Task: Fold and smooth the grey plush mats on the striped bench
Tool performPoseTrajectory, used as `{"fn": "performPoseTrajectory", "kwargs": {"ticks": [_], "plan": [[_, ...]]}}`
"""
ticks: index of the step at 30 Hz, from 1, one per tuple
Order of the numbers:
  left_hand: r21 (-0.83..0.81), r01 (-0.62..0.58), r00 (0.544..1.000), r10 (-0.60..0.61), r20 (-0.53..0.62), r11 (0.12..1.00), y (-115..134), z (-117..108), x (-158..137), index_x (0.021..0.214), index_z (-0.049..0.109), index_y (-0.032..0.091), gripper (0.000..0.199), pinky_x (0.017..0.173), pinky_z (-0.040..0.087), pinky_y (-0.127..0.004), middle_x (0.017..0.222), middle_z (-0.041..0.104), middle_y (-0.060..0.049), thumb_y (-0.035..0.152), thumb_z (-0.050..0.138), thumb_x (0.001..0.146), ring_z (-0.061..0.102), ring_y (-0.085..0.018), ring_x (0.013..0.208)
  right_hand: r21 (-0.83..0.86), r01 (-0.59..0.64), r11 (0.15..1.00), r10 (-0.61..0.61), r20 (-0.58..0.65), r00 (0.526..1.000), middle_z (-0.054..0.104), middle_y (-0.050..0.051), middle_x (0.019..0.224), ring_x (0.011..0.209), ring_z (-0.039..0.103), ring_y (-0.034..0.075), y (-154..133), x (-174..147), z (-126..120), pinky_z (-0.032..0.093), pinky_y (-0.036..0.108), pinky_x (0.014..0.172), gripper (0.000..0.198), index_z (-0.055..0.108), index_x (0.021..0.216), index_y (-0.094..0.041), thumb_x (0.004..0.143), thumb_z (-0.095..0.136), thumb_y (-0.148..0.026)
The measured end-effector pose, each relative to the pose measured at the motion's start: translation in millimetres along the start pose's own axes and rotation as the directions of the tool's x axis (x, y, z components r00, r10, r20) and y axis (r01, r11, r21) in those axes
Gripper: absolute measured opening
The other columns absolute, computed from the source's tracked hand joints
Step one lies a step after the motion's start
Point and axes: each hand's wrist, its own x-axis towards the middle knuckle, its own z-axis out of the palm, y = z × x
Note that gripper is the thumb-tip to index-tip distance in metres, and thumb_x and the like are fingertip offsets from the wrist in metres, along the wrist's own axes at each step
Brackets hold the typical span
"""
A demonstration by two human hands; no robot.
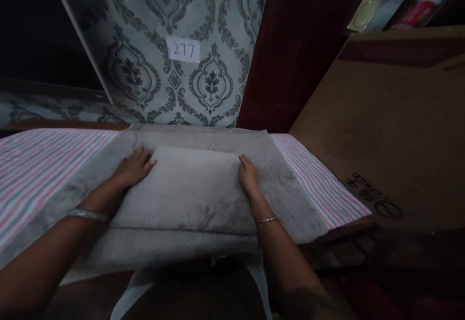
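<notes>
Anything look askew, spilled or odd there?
The cardboard box on the right: its YANGZI lettering is upside down, so it may be inverted. No spill or damage stands out on the folded grey fabric.

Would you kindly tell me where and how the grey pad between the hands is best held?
Likely by its left and right edges, one hand from each side. The pad lies flat and looks soft, with both side edges exposed, so holding both should limit sagging; the left hand and right hand are near its far corners.

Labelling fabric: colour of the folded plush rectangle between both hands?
The folded plush rectangle is grey; head view.
</notes>
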Motion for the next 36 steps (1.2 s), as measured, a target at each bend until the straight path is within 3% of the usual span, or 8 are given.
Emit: {"fn": "performPoseTrajectory", "kwargs": {"ticks": [2, 4, 9, 11, 14, 18, 27, 36], "plan": [[0.004, -0.046, 0.998, 0.046, -0.034, 0.999, 19.0, -7.8, -17.2, 0.152, 0.026, 0.000, 0.072, 0.118, 0.026, -0.052, 0.162, 0.024, -0.023, 0.046, 0.022, 0.097, 0.021, -0.033, 0.151, 0.000, -0.012, 1.000, 0.012, 0.009, 1.000, 0.059, 0.013, 0.141, 0.138, 0.047, 0.022, -3.2, -2.0, -6.2, 0.029, 0.048, 0.119, 0.048, 0.069, 0.121, -0.014, 0.079, 0.046, -0.011], [-0.009, -0.213, 0.976, 0.212, -0.055, 0.977, 51.3, -9.8, -40.7, 0.152, 0.028, 0.002, 0.068, 0.121, 0.021, -0.051, 0.161, 0.026, -0.022, 0.043, 0.025, 0.098, 0.020, -0.030, 0.151, 0.007, 0.031, 0.999, -0.031, 0.001, 1.000, 0.054, 0.012, 0.147, 0.144, 0.038, 0.024, -10.6, -9.7, -13.4, 0.023, 0.050, 0.121, 0.051, 0.067, 0.125, -0.015, 0.079, 0.047, -0.011], [-0.055, -0.580, 0.812, 0.571, -0.122, 0.813, 151.8, 20.2, -105.4, 0.152, 0.033, 0.013, 0.060, 0.123, 0.020, -0.050, 0.163, 0.027, -0.015, 0.034, 0.037, 0.096, 0.023, -0.026, 0.151, 0.032, 0.232, 0.972, -0.234, 0.070, 0.970, 0.047, 0.005, 0.153, 0.146, 0.035, 0.023, -36.4, -54.9, -22.3, 0.024, 0.049, 0.122, 0.056, 0.059, 0.137, -0.022, 0.084, 0.044, -0.011], [-0.056, -0.602, 0.796, 0.593, -0.120, 0.797, 179.4, 38.7, -119.6, 0.151, 0.036, 0.010, 0.060, 0.122, 0.022, -0.054, 0.161, 0.029, -0.018, 0.032, 0.037, 0.096, 0.024, -0.029, 0.151, 0.005, 0.225, 0.974, -0.224, 0.106, 0.969, 0.048, 0.006, 0.153, 0.145, 0.037, 0.022, -41.6, -74.9, -20.5, 0.026, 0.047, 0.121, 0.056, 0.059, 0.137, -0.021, 0.085, 0.041, -0.010], [-0.033, -0.552, 0.832, 0.548, -0.087, 0.833, 194.6, 56.7, -125.6, 0.149, 0.039, 0.005, 0.061, 0.120, 0.021, -0.061, 0.159, 0.030, -0.023, 0.036, 0.036, 0.096, 0.025, -0.034, 0.150, -0.068, 0.191, 0.979, -0.179, 0.149, 0.972, 0.049, 0.009, 0.151, 0.146, 0.035, 0.024, -43.1, -95.3, -17.2, 0.024, 0.048, 0.121, 0.055, 0.061, 0.136, -0.018, 0.086, 0.041, -0.009], [-0.003, -0.482, 0.871, 0.480, -0.102, 0.876, 168.8, 56.9, -121.6, 0.150, 0.041, 0.012, 0.065, 0.120, 0.021, -0.061, 0.160, 0.028, -0.020, 0.046, 0.042, 0.094, 0.024, -0.035, 0.150, -0.113, 0.182, 0.977, -0.159, 0.183, 0.970, 0.049, 0.008, 0.152, 0.148, 0.030, 0.025, -43.4, -103.3, -16.7, 0.020, 0.052, 0.122, 0.055, 0.060, 0.137, -0.020, 0.088, 0.039, -0.007], [0.095, -0.194, 0.964, 0.207, -0.164, 0.976, 47.0, 38.6, -116.1, 0.151, 0.036, 0.009, 0.072, 0.120, 0.022, -0.057, 0.159, 0.033, -0.020, 0.051, 0.031, 0.094, 0.025, -0.033, 0.150, -0.041, 0.172, 0.984, -0.165, 0.138, 0.977, 0.051, 0.003, 0.151, 0.147, 0.032, 0.024, -41.0, -105.6, -15.0, 0.021, 0.053, 0.122, 0.057, 0.062, 0.135, -0.026, 0.086, 0.042, -0.006], [-0.018, -0.079, 0.991, 0.077, -0.106, 0.997, 2.0, 32.2, -116.6, 0.150, 0.035, 0.004, 0.072, 0.120, 0.026, -0.051, 0.156, 0.039, -0.020, 0.047, 0.022, 0.093, 0.035, -0.030, 0.146, -0.073, 0.184, 0.980, -0.173, 0.139, 0.975, 0.051, 0.006, 0.150, 0.147, 0.034, 0.025, -42.2, -104.5, -14.1, 0.023, 0.052, 0.121, 0.058, 0.062, 0.135, -0.022, 0.083, 0.042, -0.005]]}}
